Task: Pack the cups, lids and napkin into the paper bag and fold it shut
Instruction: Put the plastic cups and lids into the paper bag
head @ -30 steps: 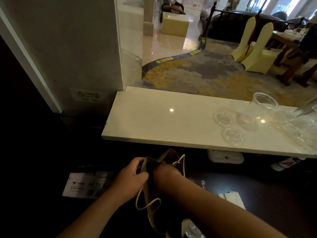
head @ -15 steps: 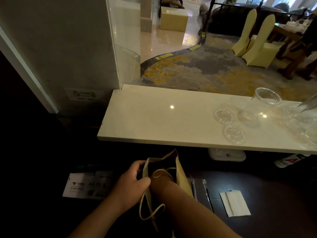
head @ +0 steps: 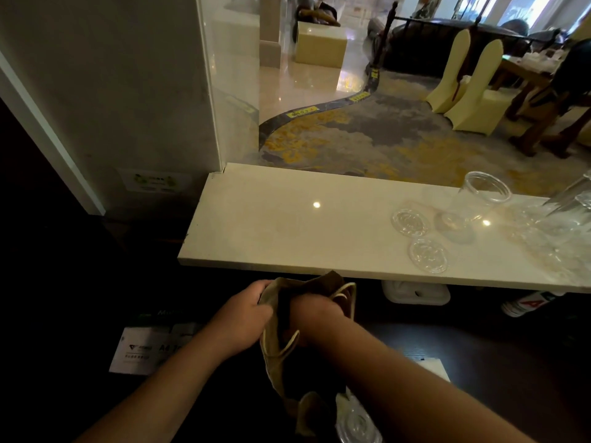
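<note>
A brown paper bag (head: 275, 356) with cord handles stands on the dark lower table near me. My left hand (head: 240, 318) grips the left edge of its mouth. My right hand (head: 315, 311) reaches into the mouth, fingers hidden inside. On the pale counter (head: 271, 225) stand a clear plastic cup (head: 473, 203) and two clear lids (head: 411, 222) (head: 428, 255). A white napkin (head: 436, 367) peeks out beyond my right forearm. Something of clear plastic (head: 358, 423) lies by the bag's base.
More clear plastic ware (head: 563, 225) crowds the counter's right end. A printed paper pack (head: 144, 350) lies left of the bag. A white container (head: 415, 292) and a labelled bottle (head: 527, 305) sit under the counter edge. Glass and a wall (head: 112, 91) rise behind.
The bag's mouth has been pulled wider, and my right hand stays inside it. The view has shifted, so my forearm now covers most of the napkin.
</note>
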The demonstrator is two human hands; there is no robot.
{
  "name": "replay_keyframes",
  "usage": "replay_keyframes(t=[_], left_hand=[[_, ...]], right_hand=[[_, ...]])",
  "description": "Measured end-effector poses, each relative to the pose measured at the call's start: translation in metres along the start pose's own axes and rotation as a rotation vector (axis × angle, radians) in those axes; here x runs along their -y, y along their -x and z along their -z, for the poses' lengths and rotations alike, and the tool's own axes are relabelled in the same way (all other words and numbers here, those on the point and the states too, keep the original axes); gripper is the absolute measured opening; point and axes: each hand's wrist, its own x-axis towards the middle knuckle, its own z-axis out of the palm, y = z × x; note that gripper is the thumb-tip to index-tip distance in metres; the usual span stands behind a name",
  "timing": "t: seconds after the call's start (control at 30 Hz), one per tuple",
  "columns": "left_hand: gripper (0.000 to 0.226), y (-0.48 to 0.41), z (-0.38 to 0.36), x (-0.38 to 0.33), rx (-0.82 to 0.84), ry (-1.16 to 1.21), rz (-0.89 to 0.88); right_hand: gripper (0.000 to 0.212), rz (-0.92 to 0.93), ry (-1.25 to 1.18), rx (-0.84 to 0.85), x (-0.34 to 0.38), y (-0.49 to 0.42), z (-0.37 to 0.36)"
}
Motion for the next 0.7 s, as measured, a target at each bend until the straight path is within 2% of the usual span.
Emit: replay_keyframes(t=[0.1, 0.2, 0.33, 0.4, 0.5, 0.6, 0.7], left_hand=[[0.043, -0.003, 0.002, -0.001, 0.026, 0.035, -0.002], [0.044, 0.001, 0.001, 0.001, 0.039, 0.035, -0.018], [0.041, 0.006, 0.000, 0.009, 0.068, 0.105, 0.033], [0.041, 0.007, 0.001, 0.013, 0.108, 0.146, 0.066], [0.040, 0.006, 0.003, 0.019, 0.126, 0.165, 0.089], [0.040, 0.004, 0.002, 0.026, 0.102, 0.225, 0.113], [0.047, 0.005, -0.001, 0.029, 0.115, 0.254, 0.123]], right_hand=[[0.030, -0.038, -0.239, -0.040, -0.010, 0.035, 0.037], [0.033, 0.036, -0.351, -0.140, -0.020, 0.086, 0.054], [0.016, 0.112, -0.429, -0.249, -0.039, 0.144, 0.055], [0.015, 0.076, -0.474, -0.338, -0.047, 0.168, 0.047], [0.023, -0.035, -0.641, -0.453, -0.059, 0.190, 0.025], [0.024, -0.179, -0.588, -0.400, -0.070, 0.182, -0.016], [0.040, -0.232, -0.479, -0.230, -0.072, 0.157, -0.067]])
